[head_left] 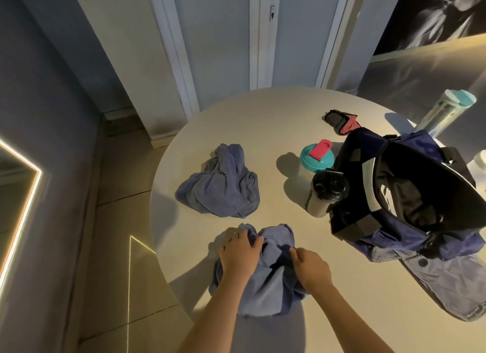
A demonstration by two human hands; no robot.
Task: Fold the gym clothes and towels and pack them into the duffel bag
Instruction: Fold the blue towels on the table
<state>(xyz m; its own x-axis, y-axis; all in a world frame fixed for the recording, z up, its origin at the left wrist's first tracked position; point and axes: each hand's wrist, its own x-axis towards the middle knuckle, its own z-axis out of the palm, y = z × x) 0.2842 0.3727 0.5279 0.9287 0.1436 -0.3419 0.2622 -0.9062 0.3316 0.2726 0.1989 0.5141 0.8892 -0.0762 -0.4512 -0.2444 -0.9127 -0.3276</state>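
A crumpled blue towel [265, 287] lies at the near edge of the round table [263, 116]. My left hand [238, 250] grips its upper left part, fingers curled into the cloth. My right hand [311, 268] pinches a fold on its right side. A second crumpled blue towel [221, 187] sits farther back, apart from both hands. The open navy duffel bag [410, 194] stands at the right, its dark inside showing.
Beside the bag stand a black-lidded cup [326, 194] and a teal shaker with a pink cap [317, 156]. A pink and black strap [342, 121] lies behind. A tall clear bottle [447, 110] stands far right. The table edge drops to the floor on the left.
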